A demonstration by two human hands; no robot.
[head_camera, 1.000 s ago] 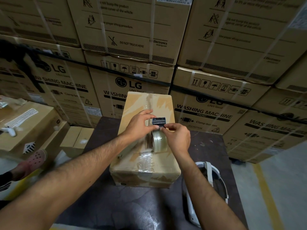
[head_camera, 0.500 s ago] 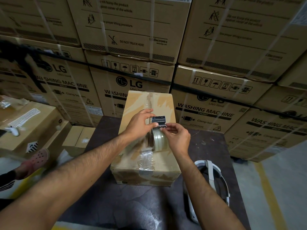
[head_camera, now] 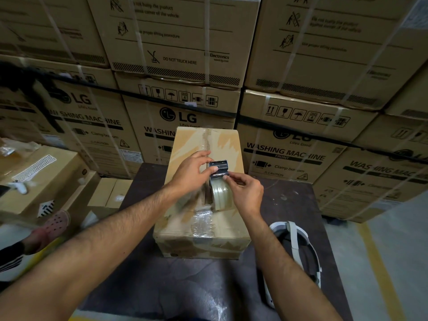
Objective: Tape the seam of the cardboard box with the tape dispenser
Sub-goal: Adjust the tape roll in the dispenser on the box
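A brown cardboard box (head_camera: 228, 144) lies lengthwise on a dark table (head_camera: 148, 269). Its top seam runs away from me, with crumpled clear tape near the front end. On the box's middle stands a tape dispenser (head_camera: 218, 181) with a dark blue cutter head and a roll of clear tape. My left hand (head_camera: 192, 172) grips the dispenser's head from the left, thumb on the cutter. My right hand (head_camera: 245, 193) pinches the tape end just under the head from the right.
Strapped washing machine cartons (head_camera: 190, 112) form a wall right behind the table. A white headset (head_camera: 298, 244) lies on the table at the right. Smaller boxes (head_camera: 41, 177) stand at the left, beside another person's foot in a pink clog (head_camera: 56, 221).
Both hands stay on the dispenser in nearly the same place; the fingers have shifted slightly on the head and the tape end.
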